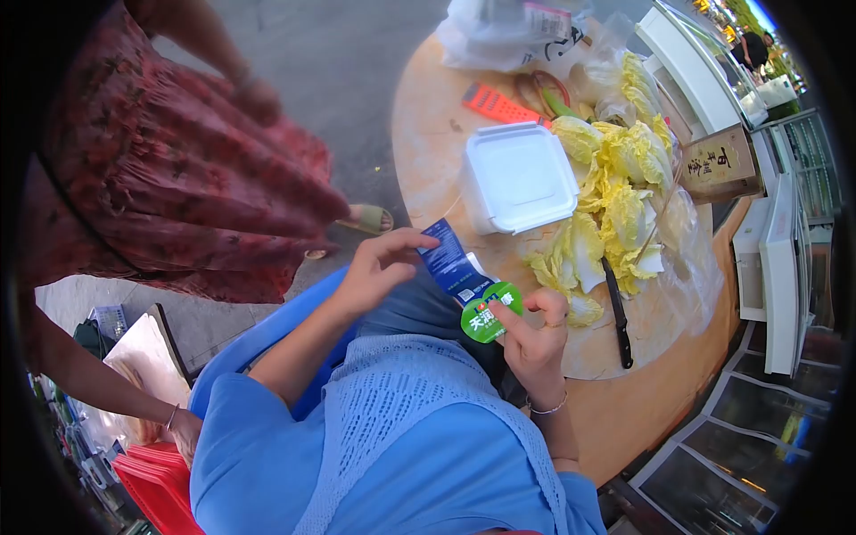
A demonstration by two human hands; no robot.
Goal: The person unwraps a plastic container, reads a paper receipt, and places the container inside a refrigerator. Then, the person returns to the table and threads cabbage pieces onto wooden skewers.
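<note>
The pale round-edged table [423, 160] spreads ahead and to the right of my grip. Well to the left of it stands a person in a red patterned dress [178, 169]. Yellow napa cabbage leaves [624, 218] lie piled beyond and to the right of my hands. Directly beyond my grip, a lidded white plastic container [522, 174] stands between it and the orange grater [499, 103] farther out. Just right of my right hand lies a black-handled knife [618, 312], its handle toward me and its blade pointing away beside the leaves.

My right hand [535, 348] pinches a blue-and-green printed card [450, 267] between thumb and index finger, at its rounded green end. My left hand [379, 275] has its fingertips on the blue end; I cannot tell whether the thumb closes behind it. So the card lies between my two hands, over my lap, at the near left side of the table. Its long axis slants from the left fingers down to the right ones: blue end away from me and leftward, green end toward me and rightward, printed faces turned up.
</note>
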